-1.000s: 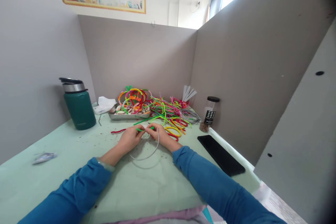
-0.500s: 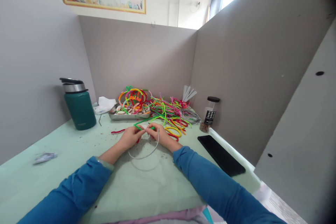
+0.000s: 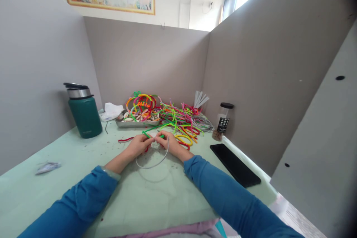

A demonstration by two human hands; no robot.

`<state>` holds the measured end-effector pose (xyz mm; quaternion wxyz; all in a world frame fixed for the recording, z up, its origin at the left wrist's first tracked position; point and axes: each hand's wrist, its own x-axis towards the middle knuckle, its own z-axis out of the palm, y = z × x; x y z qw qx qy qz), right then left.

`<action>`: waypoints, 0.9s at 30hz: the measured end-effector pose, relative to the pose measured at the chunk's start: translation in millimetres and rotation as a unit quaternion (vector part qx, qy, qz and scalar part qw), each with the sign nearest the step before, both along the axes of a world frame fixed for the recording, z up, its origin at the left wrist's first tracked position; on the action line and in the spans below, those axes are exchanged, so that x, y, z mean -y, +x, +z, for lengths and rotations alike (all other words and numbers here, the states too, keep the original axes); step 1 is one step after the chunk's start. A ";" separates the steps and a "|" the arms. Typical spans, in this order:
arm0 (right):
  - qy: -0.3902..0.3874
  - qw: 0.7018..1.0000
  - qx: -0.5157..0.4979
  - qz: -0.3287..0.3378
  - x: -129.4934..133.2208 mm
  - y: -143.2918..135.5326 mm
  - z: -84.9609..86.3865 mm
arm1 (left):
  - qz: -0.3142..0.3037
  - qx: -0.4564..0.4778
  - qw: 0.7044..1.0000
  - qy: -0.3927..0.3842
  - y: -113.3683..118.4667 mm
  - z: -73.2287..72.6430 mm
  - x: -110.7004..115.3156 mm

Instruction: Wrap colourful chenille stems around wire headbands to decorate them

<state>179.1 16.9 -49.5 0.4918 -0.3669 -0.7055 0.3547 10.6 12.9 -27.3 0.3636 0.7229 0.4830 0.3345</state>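
Near the middle of the table, my left hand point(image 3: 141, 144) and my right hand point(image 3: 167, 142) meet fingertip to fingertip. Both pinch a green pipe cleaner point(image 3: 145, 134), whose end sticks up past my left fingers. A thin grey hoop point(image 3: 152, 167) hangs below and between the hands, one end rising beside my right fingers. Some red fuzzy material point(image 3: 125, 140) lies to the left of my left hand, and a bit of red shows under its fingers. The exact grip at the fingertips is too small to make out.
A metal tray point(image 3: 136, 124) holds small pieces and colourful hoops. Right of it lies a pile of pipe cleaners point(image 3: 178, 117) and coiled grey hoops point(image 3: 202, 123). A green bottle point(image 3: 85, 117) stands left; a jar point(image 3: 223, 122) and a black phone point(image 3: 234, 164) are right.
The green end by my left fingers has shifted slightly and now points up more steeply. The hands have barely moved.
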 end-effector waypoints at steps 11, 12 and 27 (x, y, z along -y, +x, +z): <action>-0.002 1.000 -0.003 -0.019 -1.1 -1.1 0.9 | -0.017 -0.004 1.000 0.011 0.9 1.6 2.8; -0.001 1.000 -0.002 -0.020 -1.1 -0.9 0.7 | -0.012 -0.010 1.000 0.015 0.5 1.4 2.3; -0.006 1.000 -0.010 0.013 1.3 0.4 0.5 | -0.029 0.059 0.997 -0.031 -2.2 0.2 2.3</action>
